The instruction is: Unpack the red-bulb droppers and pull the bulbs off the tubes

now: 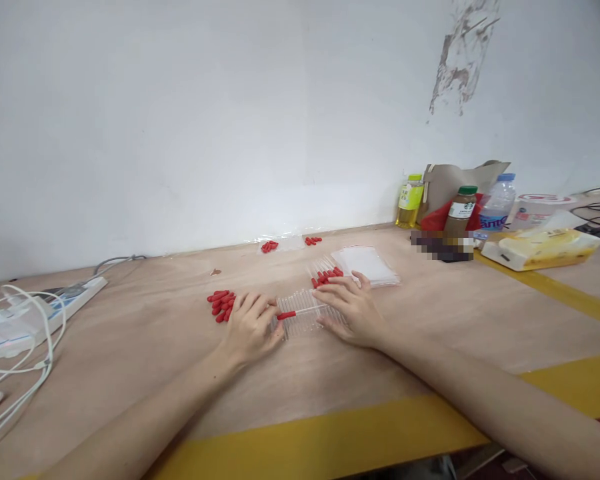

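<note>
My left hand (253,325) and my right hand (353,310) rest on a wooden table (430,313), one at each end of a row of clear plastic tubes (303,317). Between them lies one clear tube with a red cap (287,315); my left fingers pinch its capped end and my right fingertips hold the other end. A pile of loose red caps (223,303) lies just left of my left hand. More red-capped tubes (326,273) lie behind my right hand.
A stack of clear plastic bags (366,263) lies behind the right hand. Small bags with red caps (270,246) lie by the wall. A power strip with white cables (45,313) is at left. Bottles (410,201), a paper bag and a tissue pack (543,247) stand at right.
</note>
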`<state>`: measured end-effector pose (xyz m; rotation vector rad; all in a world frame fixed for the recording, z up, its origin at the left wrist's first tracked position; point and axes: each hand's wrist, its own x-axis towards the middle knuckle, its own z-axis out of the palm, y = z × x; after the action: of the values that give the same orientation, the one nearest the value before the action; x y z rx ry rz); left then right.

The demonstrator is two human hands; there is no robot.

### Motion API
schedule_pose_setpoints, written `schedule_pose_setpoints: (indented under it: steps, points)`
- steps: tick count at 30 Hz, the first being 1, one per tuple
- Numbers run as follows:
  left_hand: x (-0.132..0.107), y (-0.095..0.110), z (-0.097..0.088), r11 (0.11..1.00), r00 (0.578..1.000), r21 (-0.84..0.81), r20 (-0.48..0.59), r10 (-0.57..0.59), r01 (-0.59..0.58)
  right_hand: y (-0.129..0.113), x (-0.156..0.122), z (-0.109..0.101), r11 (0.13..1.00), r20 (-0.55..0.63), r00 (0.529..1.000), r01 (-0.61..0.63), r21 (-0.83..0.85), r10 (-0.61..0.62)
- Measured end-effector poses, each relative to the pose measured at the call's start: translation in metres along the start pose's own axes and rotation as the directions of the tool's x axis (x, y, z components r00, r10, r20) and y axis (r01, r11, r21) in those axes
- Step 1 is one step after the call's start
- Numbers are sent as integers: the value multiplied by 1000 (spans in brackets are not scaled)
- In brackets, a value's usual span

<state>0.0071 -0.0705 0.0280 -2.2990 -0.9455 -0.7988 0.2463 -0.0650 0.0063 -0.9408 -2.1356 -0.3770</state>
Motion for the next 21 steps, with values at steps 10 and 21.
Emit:
schedule_pose_setpoints:
  steps: [10,21]
  points:
    - [-15,14,11,990,994,-137,-107,-38,24,-9,-4,13,989,-1,989,146,26,-146]
    - [-11,17,15,982,996,-171,-49,72,-79,-10,-4,14,959,-63,957,283,-11,-284]
